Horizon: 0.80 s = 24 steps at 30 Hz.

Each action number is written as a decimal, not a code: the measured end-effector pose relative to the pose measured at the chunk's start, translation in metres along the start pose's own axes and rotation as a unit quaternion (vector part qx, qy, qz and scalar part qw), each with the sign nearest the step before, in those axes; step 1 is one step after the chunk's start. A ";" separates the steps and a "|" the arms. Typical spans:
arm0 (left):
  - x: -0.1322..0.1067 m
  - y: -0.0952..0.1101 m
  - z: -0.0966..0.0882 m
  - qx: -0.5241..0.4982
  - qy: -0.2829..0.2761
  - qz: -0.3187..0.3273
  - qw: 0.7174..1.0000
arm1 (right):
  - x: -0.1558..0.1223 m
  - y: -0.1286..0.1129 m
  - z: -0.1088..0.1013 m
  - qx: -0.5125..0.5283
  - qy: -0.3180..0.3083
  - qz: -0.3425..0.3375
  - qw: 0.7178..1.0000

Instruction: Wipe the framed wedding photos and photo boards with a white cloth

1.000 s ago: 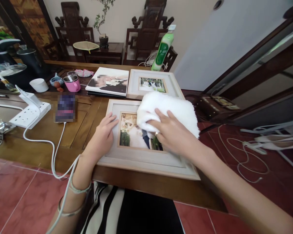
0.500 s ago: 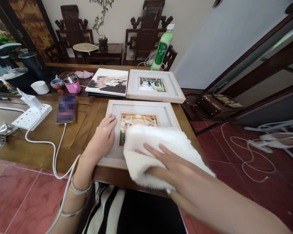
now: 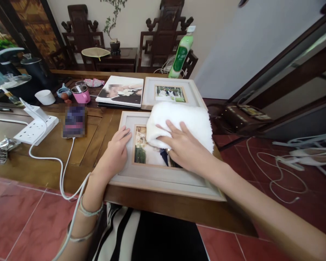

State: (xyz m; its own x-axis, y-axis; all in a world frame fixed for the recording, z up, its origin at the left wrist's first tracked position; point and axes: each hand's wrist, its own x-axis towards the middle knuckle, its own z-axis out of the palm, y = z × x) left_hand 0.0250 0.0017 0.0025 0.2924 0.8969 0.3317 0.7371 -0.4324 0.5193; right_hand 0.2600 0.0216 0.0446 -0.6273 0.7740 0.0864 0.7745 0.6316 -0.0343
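A pale framed photo (image 3: 141, 179) lies flat at the near edge of the wooden table (image 3: 97, 130). My left hand (image 3: 114, 154) rests flat on its left border, fingers stretched out. My right hand (image 3: 183, 146) presses a fluffy white cloth (image 3: 188, 119) onto the upper right of the frame's glass, fingers spread over the cloth. The cloth hides the frame's far right corner.
A second framed photo (image 3: 152, 92) and a photo album (image 3: 121, 90) lie behind. A green bottle (image 3: 181, 54), pink mug (image 3: 80, 94), white cup (image 3: 45, 97), phone (image 3: 74, 120) on a white cable and a power strip (image 3: 35, 128) stand left. Carved chairs are at the back.
My right hand slid the cloth down to the frame's near edge, then back up to its far right. My left hand stayed on the left border.
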 end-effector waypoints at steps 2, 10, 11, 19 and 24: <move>0.000 0.000 0.000 0.000 0.007 0.002 1.000 | -0.013 -0.013 -0.009 0.023 -0.034 -0.010 0.999; 0.001 0.001 0.001 0.000 -0.002 -0.007 1.000 | -0.086 -0.056 -0.036 0.150 -0.075 -0.110 0.980; 0.001 0.001 0.001 0.000 -0.001 -0.007 1.000 | -0.088 -0.058 -0.039 0.161 -0.079 -0.115 0.977; 0.001 0.002 -0.002 0.003 -0.011 -0.009 1.000 | -0.044 -0.032 -0.022 0.129 -0.067 -0.092 0.985; 0.002 0.001 0.000 0.000 -0.010 -0.012 1.000 | 0.000 -0.005 -0.007 0.080 -0.051 -0.059 0.994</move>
State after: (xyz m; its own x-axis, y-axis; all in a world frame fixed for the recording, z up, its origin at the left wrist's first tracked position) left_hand 0.0262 0.0025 0.0040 0.2874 0.9084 0.3038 0.7436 -0.4115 0.5270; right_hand 0.2568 0.0179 0.0515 -0.7239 0.6899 -0.0012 0.6776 0.7106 -0.1892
